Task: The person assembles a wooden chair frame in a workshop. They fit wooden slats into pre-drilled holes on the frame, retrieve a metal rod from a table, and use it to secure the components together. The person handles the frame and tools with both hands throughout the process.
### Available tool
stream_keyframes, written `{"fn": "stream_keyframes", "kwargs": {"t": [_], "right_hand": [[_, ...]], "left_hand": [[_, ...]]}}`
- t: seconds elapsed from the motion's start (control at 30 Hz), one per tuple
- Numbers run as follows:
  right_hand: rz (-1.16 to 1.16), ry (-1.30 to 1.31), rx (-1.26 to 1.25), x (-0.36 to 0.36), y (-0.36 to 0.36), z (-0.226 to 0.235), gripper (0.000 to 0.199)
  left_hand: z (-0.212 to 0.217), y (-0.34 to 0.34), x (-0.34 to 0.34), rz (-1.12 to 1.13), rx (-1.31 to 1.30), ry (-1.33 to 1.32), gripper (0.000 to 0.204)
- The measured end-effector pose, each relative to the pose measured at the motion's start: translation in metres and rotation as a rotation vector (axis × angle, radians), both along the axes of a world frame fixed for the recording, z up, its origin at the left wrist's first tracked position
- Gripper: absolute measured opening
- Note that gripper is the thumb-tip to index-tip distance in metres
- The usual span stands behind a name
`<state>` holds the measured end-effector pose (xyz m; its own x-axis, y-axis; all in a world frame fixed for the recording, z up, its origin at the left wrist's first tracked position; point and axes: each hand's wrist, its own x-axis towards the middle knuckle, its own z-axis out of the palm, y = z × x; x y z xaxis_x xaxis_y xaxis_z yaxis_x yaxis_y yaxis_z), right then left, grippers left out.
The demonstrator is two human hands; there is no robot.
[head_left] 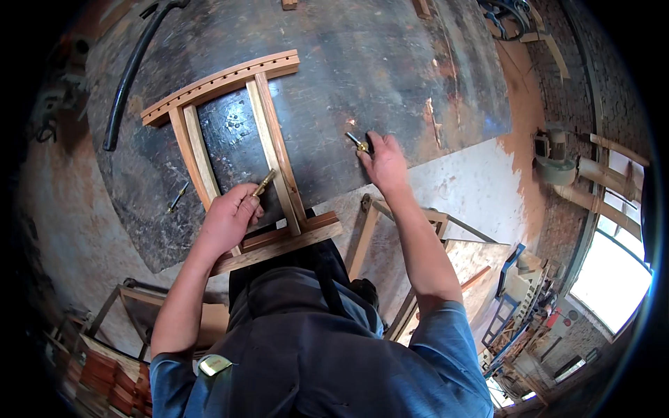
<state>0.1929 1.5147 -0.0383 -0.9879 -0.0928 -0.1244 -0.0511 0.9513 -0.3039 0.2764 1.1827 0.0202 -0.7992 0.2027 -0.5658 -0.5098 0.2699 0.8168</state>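
My left hand is closed around a slim brass-coloured rod-like fitting, whose end sticks out above the fingers over the wooden frame. My right hand pinches the brass end of a small fitting with a steel shank, low at the metal tabletop. The wooden frame has two pairs of uprights joining a far rail with a row of dark holes to a near rail by my waist. Another small brass-and-steel fitting lies left of the frame.
A hammer with a long black handle lies at the far left of the dark metal tabletop. Small wood blocks sit along its far edge. Beside me on the right stand a wooden trestle and a leaning board.
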Motion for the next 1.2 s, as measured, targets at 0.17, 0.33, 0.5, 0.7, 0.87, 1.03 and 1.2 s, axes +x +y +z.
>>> {"fn": "stream_keyframes", "kwargs": {"t": [0.17, 0.33, 0.5, 0.7, 0.87, 1.03, 1.2], "right_hand": [[0.170, -0.013, -0.054, -0.006, 0.005, -0.009, 0.017], [0.217, -0.163, -0.195, -0.002, -0.004, 0.023, 0.011], [0.468, -0.257, -0.318, 0.001, -0.027, 0.079, 0.015], [0.560, -0.305, -0.353, 0.002, -0.046, 0.107, 0.025], [0.414, -0.413, -0.486, 0.004, -0.054, 0.114, 0.025], [0.554, -0.357, -0.533, 0.002, -0.058, 0.114, 0.026], [0.410, -0.535, -0.671, 0.003, -0.071, 0.121, 0.025]], "left_hand": [[-0.006, 0.016, -0.016, -0.016, 0.082, 0.034, 0.015], [-0.008, 0.037, -0.033, -0.039, 0.137, -0.053, 0.015], [0.030, 0.067, -0.060, -0.184, -0.236, 0.170, 0.017], [0.019, 0.079, -0.056, -0.317, -0.178, 0.370, 0.020], [0.030, 0.070, -0.054, -0.326, -0.088, 0.086, 0.022], [0.036, 0.069, -0.042, -0.224, 0.035, -0.057, 0.021], [0.021, 0.064, -0.024, -0.175, 0.066, -0.039, 0.028]]}}
